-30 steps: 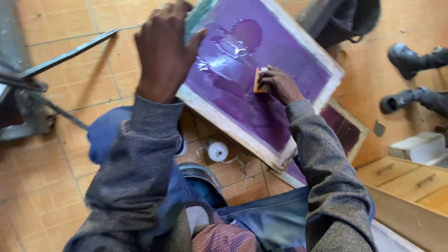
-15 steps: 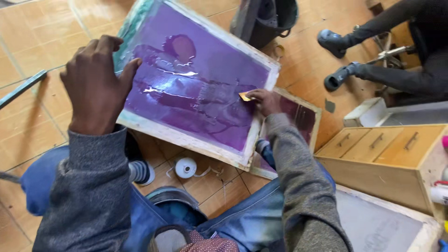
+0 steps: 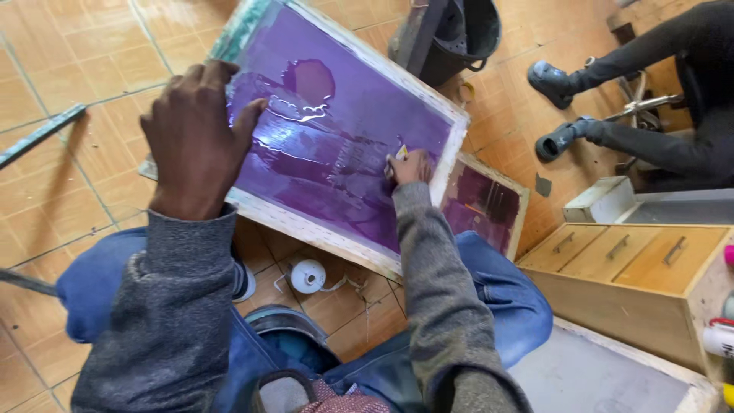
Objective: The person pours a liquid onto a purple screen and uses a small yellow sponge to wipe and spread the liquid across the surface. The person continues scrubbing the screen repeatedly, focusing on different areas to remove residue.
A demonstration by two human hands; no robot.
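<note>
From the head view I see my left hand point(image 3: 195, 138) gripping the purple-coated screen frame point(image 3: 336, 130) tilted above my knees, right hand point(image 3: 410, 166) pinching a small yellow scraper point(image 3: 401, 151) near its right edge, wet streaks showing cleaning partly done.

Even daylight, wet glare on purple screen point(image 3: 344, 145), slight blur

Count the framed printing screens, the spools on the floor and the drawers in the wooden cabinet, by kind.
Purple framed printing screens: 2, the large one under both hands and a smaller one beneath it.
White spool: 1.
Cabinet drawers: 3.
Total: 6.
</note>
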